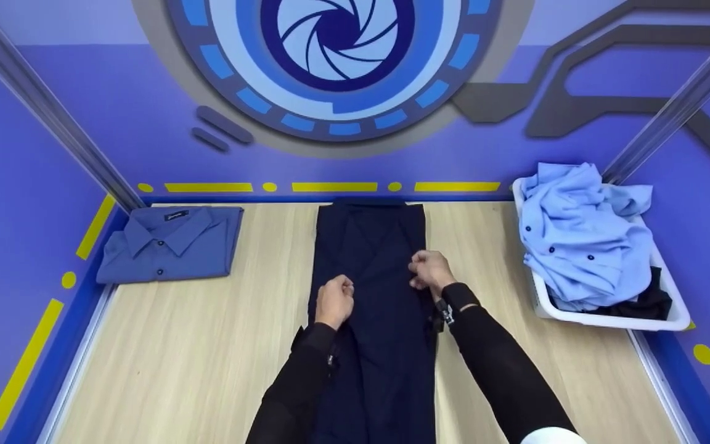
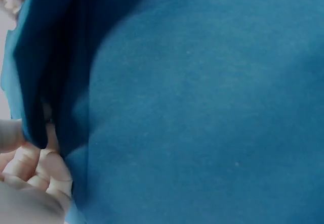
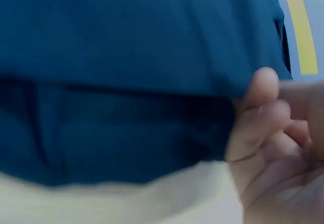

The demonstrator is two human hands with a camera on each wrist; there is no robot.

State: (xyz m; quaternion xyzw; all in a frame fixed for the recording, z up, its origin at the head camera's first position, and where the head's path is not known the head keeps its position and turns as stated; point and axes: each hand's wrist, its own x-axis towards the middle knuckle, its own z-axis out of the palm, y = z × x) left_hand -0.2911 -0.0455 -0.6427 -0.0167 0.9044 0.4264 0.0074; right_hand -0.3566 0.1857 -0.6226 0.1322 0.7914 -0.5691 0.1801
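A dark navy shirt (image 1: 386, 320) lies lengthwise on the wooden table, its sides folded into a long strip and its collar end against the back wall. My left hand (image 1: 335, 302) is over the strip's left part; in the left wrist view its thumb and fingers (image 2: 50, 168) pinch a fold of the navy cloth. On the right edge, my right hand (image 1: 432, 269) pinches the fabric between thumb and fingers, as the right wrist view shows with the fingertips (image 3: 264, 85) at the cloth's edge. The shirt's near end runs out of the head view.
A folded blue-grey shirt (image 1: 201, 246) with collar up lies at the back left. At the right stands a white basket (image 1: 632, 320) heaped with a light blue shirt (image 1: 583, 246) and a black cloth (image 1: 644, 305). Blue walls enclose the table (image 1: 195, 364) on three sides.
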